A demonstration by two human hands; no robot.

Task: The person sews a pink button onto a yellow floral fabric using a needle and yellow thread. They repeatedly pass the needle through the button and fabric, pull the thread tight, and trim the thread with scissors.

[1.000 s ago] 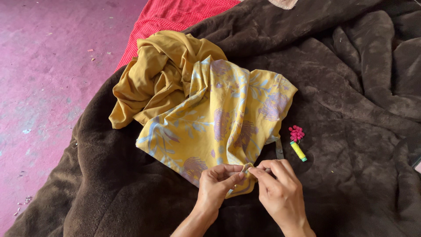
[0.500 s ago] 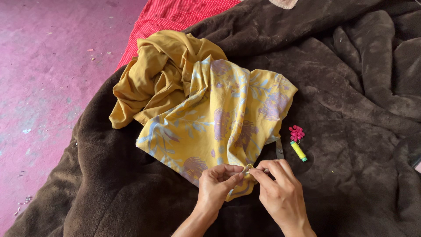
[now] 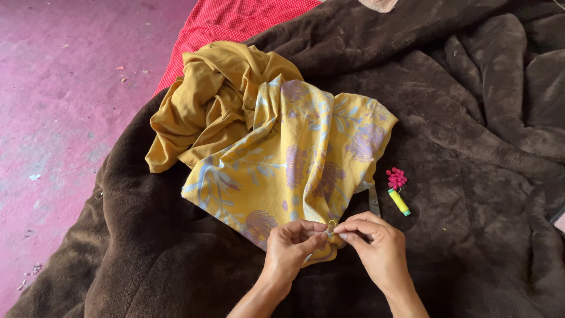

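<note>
Pinching the near corner of the flowered yellow cloth (image 3: 294, 159) with the left hand (image 3: 291, 244), thumb and forefinger closed tight on the fold. Meeting it fingertip to fingertip with the right hand (image 3: 376, 250), drawn narrow around a small loop (image 3: 331, 225) standing up just at the cloth's edge. Thread or a turn of the hem? Too fine to tell, and no needle to be made out.

Spread away from both hands across a brown blanket (image 3: 471, 118), that cloth, with a plain mustard cloth (image 3: 206, 100) bunched at its far left side. Just beyond the right hand, a yellow spool of thread (image 3: 399, 202), a cluster of pink buttons (image 3: 396, 178) touching its far end, and a grey metal tool (image 3: 374, 200) half tucked under the cloth.

Looks like fine handwork on the hem, mid-stitch. Calls next for a steady left-hand pinch and a short, gentle pull with the right, without puckering the fold.
</note>
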